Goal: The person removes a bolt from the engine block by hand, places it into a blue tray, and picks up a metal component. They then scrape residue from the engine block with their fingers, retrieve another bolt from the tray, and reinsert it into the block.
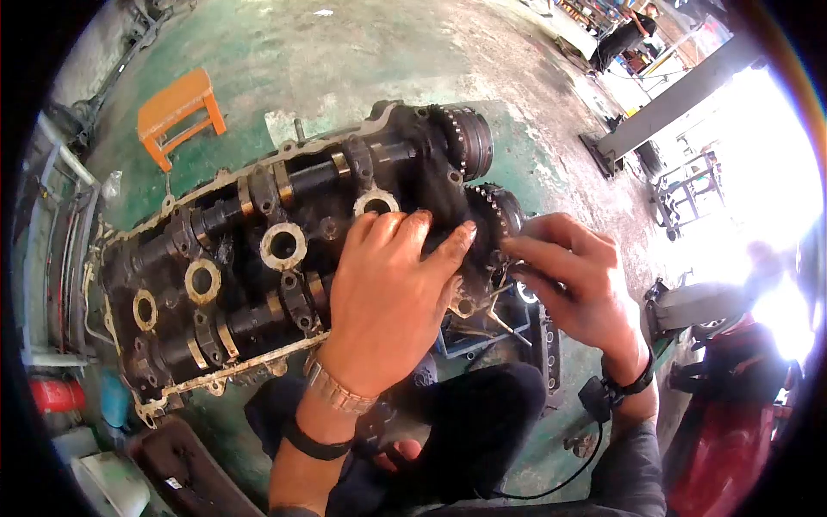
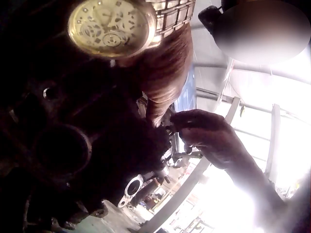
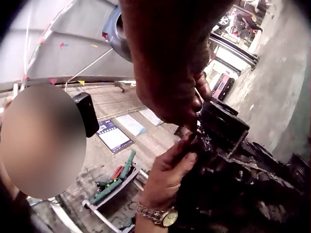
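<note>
A greasy engine cylinder head [image 1: 244, 323] with camshafts and pale round bores stretches across the head view. My left hand [image 1: 379, 293] rests on its right part, fingers spread over the top and thumb [image 1: 457, 246] reaching toward the near cam sprocket [image 1: 506, 207]. At that sprocket's lower edge, my right hand [image 1: 577, 276] pinches a small dark part with curled fingers; its kind I cannot tell. In the right wrist view the right fingertips [image 3: 197, 104] meet the engine's end beside the left hand [image 3: 165, 177]. Beyond the near sprocket sits a second toothed cam sprocket [image 1: 472, 142].
An orange stool [image 1: 177, 108] stands on the green floor behind the engine. Below it at left lies a dark tray [image 1: 189, 465]. A long dark part with holes [image 1: 549, 349] lies near my right knee. A red vehicle [image 1: 724, 439] stands at right; a cable hangs from my right wrist.
</note>
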`<state>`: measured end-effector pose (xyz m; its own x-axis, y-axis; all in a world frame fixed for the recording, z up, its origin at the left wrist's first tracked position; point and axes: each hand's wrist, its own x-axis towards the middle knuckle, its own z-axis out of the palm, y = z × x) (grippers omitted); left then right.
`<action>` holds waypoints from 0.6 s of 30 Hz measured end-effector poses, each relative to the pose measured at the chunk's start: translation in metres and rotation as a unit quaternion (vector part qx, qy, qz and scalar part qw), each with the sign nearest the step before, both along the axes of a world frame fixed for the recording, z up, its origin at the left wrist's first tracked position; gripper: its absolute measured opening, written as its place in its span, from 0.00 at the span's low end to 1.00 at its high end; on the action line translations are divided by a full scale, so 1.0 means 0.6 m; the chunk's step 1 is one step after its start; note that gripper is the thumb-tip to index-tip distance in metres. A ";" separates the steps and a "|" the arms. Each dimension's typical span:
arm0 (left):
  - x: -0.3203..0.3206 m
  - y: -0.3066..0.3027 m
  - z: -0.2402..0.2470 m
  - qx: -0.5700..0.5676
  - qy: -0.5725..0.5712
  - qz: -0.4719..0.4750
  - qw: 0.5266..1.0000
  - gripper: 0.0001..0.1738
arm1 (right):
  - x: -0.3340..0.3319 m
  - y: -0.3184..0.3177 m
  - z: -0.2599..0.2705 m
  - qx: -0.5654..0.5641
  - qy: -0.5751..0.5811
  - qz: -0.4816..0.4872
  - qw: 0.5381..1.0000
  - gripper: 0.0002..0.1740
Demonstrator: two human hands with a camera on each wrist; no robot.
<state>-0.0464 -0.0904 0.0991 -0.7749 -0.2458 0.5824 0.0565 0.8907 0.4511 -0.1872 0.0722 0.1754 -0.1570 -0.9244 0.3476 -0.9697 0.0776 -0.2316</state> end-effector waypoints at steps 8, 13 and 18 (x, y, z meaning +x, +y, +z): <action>-0.001 -0.004 -0.013 -0.007 0.015 0.004 1.000 0.26 | 0.004 -0.029 0.022 0.091 0.095 0.029 0.991 0.12; -0.001 -0.005 -0.017 -0.008 0.023 0.006 1.000 0.25 | 0.014 -0.038 0.029 0.142 0.132 0.016 0.981 0.07; 0.000 -0.004 -0.018 0.004 0.029 0.009 1.000 0.25 | 0.028 -0.055 0.036 0.186 0.168 -0.003 0.968 0.08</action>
